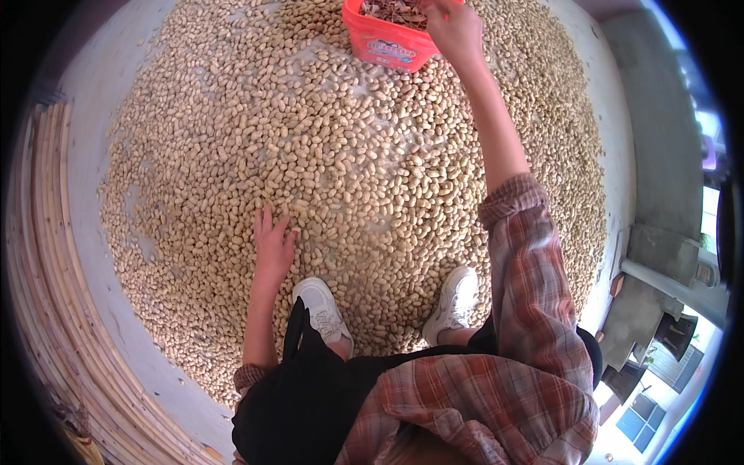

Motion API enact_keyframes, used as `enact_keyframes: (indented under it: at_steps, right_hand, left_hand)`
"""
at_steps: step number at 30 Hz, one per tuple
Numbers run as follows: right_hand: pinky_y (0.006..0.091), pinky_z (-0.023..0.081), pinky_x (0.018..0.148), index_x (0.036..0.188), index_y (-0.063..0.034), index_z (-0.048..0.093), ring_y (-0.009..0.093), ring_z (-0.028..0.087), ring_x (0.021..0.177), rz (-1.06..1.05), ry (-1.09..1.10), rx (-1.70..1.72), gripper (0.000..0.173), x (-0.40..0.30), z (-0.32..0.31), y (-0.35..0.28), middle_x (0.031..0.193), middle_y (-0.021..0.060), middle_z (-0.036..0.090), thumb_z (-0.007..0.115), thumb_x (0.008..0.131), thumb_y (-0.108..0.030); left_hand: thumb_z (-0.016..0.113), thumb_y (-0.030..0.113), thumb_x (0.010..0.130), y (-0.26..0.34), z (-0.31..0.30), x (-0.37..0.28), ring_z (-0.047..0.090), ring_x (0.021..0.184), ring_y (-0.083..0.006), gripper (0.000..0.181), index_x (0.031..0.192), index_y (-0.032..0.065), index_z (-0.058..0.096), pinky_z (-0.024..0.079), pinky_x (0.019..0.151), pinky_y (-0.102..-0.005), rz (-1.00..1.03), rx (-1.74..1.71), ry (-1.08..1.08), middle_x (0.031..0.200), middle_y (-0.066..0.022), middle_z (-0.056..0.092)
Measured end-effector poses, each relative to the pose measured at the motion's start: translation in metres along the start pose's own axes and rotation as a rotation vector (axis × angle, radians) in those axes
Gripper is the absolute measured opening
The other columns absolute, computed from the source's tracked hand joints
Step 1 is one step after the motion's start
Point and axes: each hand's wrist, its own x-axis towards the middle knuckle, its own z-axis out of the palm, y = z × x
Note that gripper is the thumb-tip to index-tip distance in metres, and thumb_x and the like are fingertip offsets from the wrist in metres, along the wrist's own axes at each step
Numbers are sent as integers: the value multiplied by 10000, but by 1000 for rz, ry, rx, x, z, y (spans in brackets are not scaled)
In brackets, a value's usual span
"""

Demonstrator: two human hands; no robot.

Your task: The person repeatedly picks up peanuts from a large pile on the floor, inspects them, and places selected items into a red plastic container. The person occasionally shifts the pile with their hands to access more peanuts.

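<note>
Unshelled peanuts (349, 157) are spread in a broad layer over the floor before me. My left hand (274, 247) hovers low over or touches the peanuts at left centre, its fingers apart and nothing seen in them. At the top, my right hand (456, 32) is at the right rim of a red plastic bucket (383, 49). Dry leaf and stem debris (395, 13) fills the visible part of the bucket, whose side bears writing. The fingers of my right hand are bent over the debris, and whether they hold anything is not clear.
My white sneakers (322, 308) stand among the peanuts. Long wooden poles (49, 232) lie stacked along the left, beyond a strip of bare concrete floor (99, 221). At right runs a low concrete ledge (662, 128), with dark pots (674, 337) farther down.
</note>
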Motion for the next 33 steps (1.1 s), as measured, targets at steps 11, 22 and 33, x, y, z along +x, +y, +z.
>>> enact_keyframes:
  at_steps: [11, 22, 33]
  right_hand:
    - [546, 332, 1088, 1326, -46, 543, 499, 393, 1316, 327, -226, -435, 437, -149, 36, 138, 1389, 362, 426, 583, 936, -240]
    - [735, 5, 1117, 1571, -401, 147, 510, -65, 1468, 239, -892, -432, 658, -193, 92, -18, 1640, 186, -39, 327, 983, -633]
    - [719, -48, 1128, 1548, -432, 213, 412, -64, 1502, -435, -1169, -234, 696, -313, -21, 27, 1655, 131, -2, 466, 934, -641]
  left_hand:
    - [667, 87, 901, -14, -3, 2, 209, 1449, -497, 346, 1237, 14, 624, 264, 1153, -516, -9, -17, 33, 1547, -288, 299]
    - [664, 103, 897, -8, -5, 7, 195, 1445, -513, 346, 1223, -3, 622, 243, 1162, -526, 12, 13, 55, 1550, -313, 271]
    - [803, 368, 780, 67, 31, -13, 50, 1488, -484, 878, 1528, 288, 352, 70, 1179, -633, 307, 174, -180, 1626, -222, 120]
